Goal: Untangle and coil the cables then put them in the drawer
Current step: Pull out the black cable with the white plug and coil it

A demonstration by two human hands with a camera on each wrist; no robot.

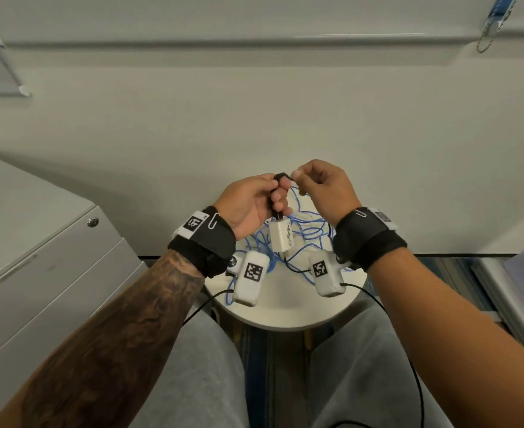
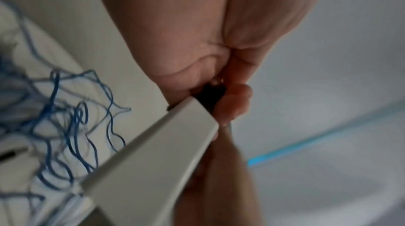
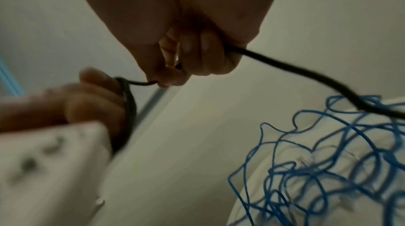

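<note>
Above the round white table (image 1: 288, 307), my left hand (image 1: 248, 205) grips the black cable's (image 3: 306, 75) coil and white charger (image 1: 281, 239) while my right hand (image 1: 322, 189) pinches its slack clear of the blue wire tangle (image 1: 304, 236) for wrapping.

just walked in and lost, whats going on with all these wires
A seated person is coiling a black cable. The left hand grips the loops, with a white charger block hanging below; the right hand pinches the cable to feed it. A blue cable lies tangled on the round table. A closed drawer cabinet stands alongside.
</note>
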